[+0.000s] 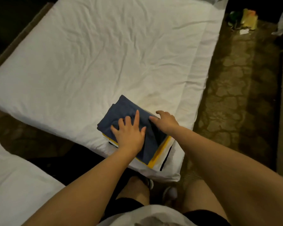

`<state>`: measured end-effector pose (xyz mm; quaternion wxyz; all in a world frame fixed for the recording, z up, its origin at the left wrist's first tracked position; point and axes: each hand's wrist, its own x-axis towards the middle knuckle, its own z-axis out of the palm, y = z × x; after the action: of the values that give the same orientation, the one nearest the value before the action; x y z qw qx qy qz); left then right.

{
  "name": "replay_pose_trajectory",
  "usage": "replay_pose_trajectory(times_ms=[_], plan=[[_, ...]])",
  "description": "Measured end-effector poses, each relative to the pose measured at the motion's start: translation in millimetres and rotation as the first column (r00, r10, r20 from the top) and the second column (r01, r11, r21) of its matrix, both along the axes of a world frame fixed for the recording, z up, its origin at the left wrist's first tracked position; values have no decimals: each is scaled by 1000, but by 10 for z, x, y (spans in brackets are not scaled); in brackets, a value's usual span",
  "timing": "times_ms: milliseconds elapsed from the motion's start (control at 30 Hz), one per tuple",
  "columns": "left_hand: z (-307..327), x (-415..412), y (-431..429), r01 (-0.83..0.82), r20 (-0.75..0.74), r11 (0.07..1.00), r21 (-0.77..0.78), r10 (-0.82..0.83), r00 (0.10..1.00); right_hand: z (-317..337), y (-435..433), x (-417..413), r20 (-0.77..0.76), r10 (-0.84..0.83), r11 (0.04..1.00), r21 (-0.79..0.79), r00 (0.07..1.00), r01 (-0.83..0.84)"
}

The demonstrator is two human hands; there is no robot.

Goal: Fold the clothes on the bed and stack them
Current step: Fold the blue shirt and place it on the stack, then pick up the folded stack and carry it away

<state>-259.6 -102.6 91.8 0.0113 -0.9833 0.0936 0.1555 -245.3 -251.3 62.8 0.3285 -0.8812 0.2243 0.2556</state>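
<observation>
From the head view, the folded blue garment [121, 108] tops a stack over a yellow garment [160, 154] and a white one [166, 158], at about 5 o'clock on the bed [104, 54], close to its near corner. The left hand [129, 132] presses flat with fingers spread; the right hand [167, 123], fingers extended, touches the blue piece's 3 o'clock edge. Uneven pressing could skew the top layer, or nudge the stack off the corner.

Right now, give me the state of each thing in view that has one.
blue garment: folded, top of the stack.
yellow garment: folded, under the blue one, edges showing.
white garment: bottom of the stack, black stripe showing.
left hand: flat, fingers spread, pressing the blue garment.
right hand: fingers straight, touching the blue garment's right edge.
bed sheet: wrinkled.
</observation>
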Motion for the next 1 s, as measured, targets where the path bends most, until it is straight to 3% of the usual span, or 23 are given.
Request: replay_pose_trajectory(times_ms=[133, 200, 333, 433, 600, 767, 900, 1000], plan=[[-3, 57, -198, -42, -6, 998, 48, 42, 999, -220, -134, 83, -193, 115, 989, 115, 974, -94], [-38, 90, -238, -118, 7, 991, 57, 118, 993, -266, -199, 161, -248, 135, 960, 273, 959, -65], [-201, -66, -245, -266, 53, 956, 126, 261, 964, -401, -290, 360, -368, 287, 823, 568, 884, -31], [-263, -107, -301, -349, 79, 929, 126, 342, 937, -556, -311, 479, -402, 426, 729, 683, 810, -44], [-311, -122, -349, -381, 116, 915, 132, 368, 923, -715, -447, 652, -445, 553, 713, 690, 704, -124], [-214, -149, -435, -470, 44, 877, 102, 468, 883, -743, -455, 624, -424, 551, 739, 649, 719, -183], [-113, -314, -454, -679, -85, 734, 1, 677, 731, -611, -273, 503, -359, 517, 720, 673, 777, -168], [-53, -477, -415, -824, -235, 537, -181, 790, 567, -520, -54, 302, -276, 520, 743, 613, 808, -269]])
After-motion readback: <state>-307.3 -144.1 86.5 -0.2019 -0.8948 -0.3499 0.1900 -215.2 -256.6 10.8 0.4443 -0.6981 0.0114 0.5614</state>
